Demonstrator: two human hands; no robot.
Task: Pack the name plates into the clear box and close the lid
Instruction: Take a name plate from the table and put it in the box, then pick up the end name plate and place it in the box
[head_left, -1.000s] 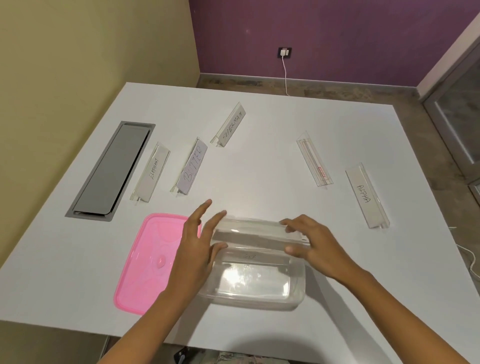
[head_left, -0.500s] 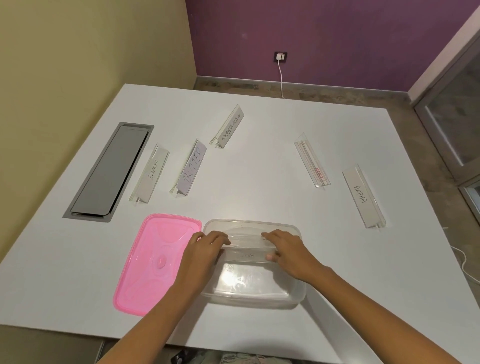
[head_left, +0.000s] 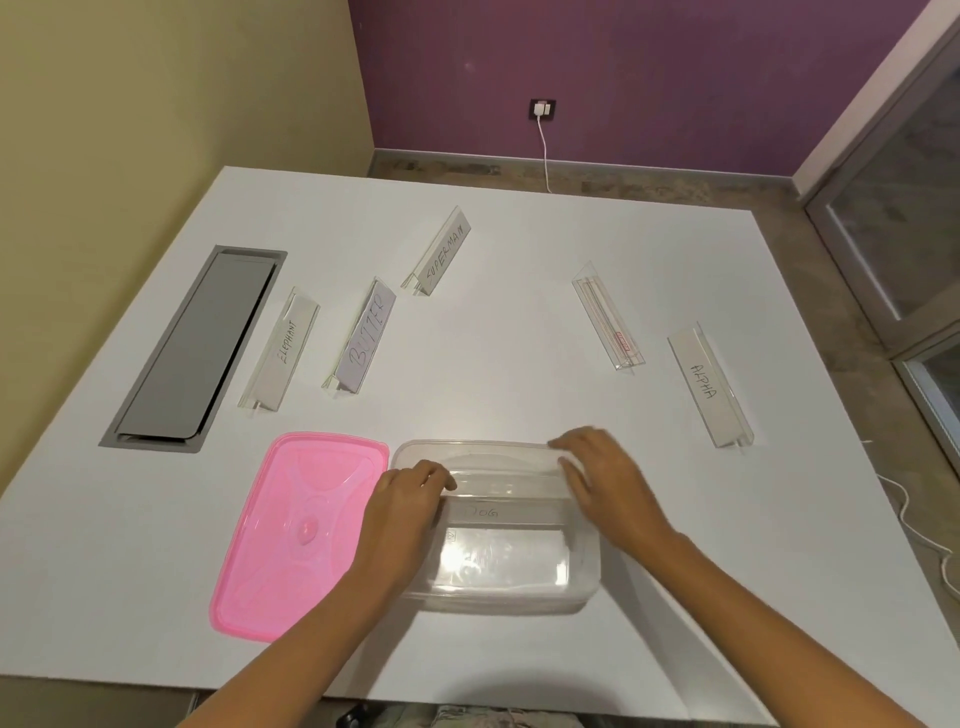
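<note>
Now, far left: grey cable hatch (head_left: 192, 348) set in the white table (head_left: 519, 374), unchanged. ELEPHANT name plate (head_left: 280, 353) just beside it, upright, not moved. Pink lid (head_left: 296, 535) lies flat, off the box, its right edge touching the box's left wall; same place as before. BUTTER name plate (head_left: 363, 338) and SUPERMAN name plate (head_left: 441, 252) stand where they stood.

Left hand (head_left: 400, 514): a second ago its fingers were spread above the box; now they are curled over the left end of the DOG name plate (head_left: 504, 512), gripping it inside the clear box (head_left: 498, 597). Plate was held above the rim a second ago; now it lies low across the far half of the box, lettering readable.

Right hand (head_left: 608, 483): half a second ago it pressed on the plate's middle; now it has shifted to the box's far right corner, fingers over the rim. Fingers are motion-blurred, so I cannot tell whether it grips anything.

Unlabelled name plate (head_left: 608, 317) with a red sticker and ALPHA name plate (head_left: 706, 384): on the table, well apart from the box, unchanged.
</note>
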